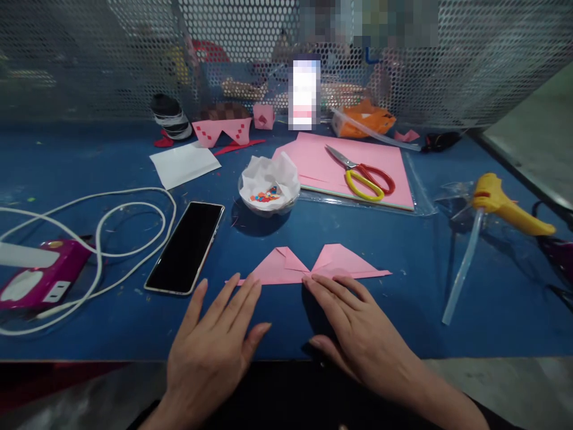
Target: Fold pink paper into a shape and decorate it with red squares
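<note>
A folded piece of pink paper (344, 261) lies on the blue table, with two peaked halves that meet at a notch in the middle. My left hand (215, 337) is spread, its fingertips touching the paper's lower left edge. My right hand (351, 325) rests with fingers stretched out, the tips on the lower edge near the middle and right half. Neither hand grips anything. Past the paper stands a small bowl (268, 206) lined with white tissue, holding tiny coloured bits.
Scissors (358, 170) lie on a stack of pink sheets (394, 161). A black phone (185, 248), a white cable (134, 206) and a purple power strip (67, 269) are at left. A yellow glue gun (510, 206) with a glue stick (463, 269) lies right. A perforated metal panel (242, 30) bounds the back.
</note>
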`<state>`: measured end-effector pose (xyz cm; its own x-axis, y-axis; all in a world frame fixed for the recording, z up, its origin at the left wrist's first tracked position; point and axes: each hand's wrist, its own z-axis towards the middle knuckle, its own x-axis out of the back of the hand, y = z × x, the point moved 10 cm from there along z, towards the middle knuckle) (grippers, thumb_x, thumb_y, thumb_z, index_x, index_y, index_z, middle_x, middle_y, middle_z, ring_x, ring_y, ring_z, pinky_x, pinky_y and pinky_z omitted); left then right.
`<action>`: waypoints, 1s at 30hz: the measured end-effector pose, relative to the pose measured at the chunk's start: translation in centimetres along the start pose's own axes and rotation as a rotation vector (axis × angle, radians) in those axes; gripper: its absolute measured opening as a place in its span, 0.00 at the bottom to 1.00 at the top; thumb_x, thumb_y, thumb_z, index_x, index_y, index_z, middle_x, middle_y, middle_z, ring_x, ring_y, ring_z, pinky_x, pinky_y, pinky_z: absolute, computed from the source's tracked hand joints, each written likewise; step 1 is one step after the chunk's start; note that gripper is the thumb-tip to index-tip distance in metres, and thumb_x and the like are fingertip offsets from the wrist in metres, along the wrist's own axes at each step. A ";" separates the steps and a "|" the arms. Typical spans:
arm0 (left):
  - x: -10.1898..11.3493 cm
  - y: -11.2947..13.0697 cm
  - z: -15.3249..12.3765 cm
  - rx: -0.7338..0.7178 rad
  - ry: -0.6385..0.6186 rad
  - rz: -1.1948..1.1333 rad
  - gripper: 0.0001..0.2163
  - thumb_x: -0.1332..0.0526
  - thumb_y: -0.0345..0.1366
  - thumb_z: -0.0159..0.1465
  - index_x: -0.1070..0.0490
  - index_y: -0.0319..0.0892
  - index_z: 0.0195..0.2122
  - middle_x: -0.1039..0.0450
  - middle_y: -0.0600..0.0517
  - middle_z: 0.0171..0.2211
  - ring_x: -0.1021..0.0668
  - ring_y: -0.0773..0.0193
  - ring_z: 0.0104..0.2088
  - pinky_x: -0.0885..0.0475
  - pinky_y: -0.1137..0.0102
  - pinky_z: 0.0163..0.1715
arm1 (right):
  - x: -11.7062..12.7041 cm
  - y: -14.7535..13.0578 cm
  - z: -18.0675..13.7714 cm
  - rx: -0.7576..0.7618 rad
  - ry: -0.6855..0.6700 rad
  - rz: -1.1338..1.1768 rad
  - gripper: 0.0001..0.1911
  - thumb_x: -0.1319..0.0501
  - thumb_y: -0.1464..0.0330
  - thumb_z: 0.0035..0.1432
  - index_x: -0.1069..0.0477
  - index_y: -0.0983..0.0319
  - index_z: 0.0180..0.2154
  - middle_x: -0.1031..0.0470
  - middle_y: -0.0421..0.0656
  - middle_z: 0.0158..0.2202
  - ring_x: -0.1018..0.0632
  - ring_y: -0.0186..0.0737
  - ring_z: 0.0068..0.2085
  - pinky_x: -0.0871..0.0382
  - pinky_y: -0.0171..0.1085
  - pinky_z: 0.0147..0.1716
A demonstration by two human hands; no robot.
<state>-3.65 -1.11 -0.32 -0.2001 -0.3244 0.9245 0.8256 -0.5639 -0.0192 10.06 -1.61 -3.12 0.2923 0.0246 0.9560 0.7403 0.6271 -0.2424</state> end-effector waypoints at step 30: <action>-2.8 5.6 2.9 -0.248 -0.010 -0.145 0.24 0.48 0.50 0.70 0.32 0.43 0.60 0.26 0.49 0.58 0.24 0.55 0.52 0.48 0.55 0.65 | 1.9 5.1 -4.9 -0.283 0.188 -0.248 0.34 0.48 0.60 0.67 0.49 0.76 0.66 0.29 0.58 0.60 0.30 0.56 0.61 0.38 0.58 0.58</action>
<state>3.08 -1.19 -1.88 -0.3002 -0.2198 0.9282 0.6346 -0.7725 0.0224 17.32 -2.20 -3.34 0.1708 -0.2594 0.9506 0.9315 0.3571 -0.0700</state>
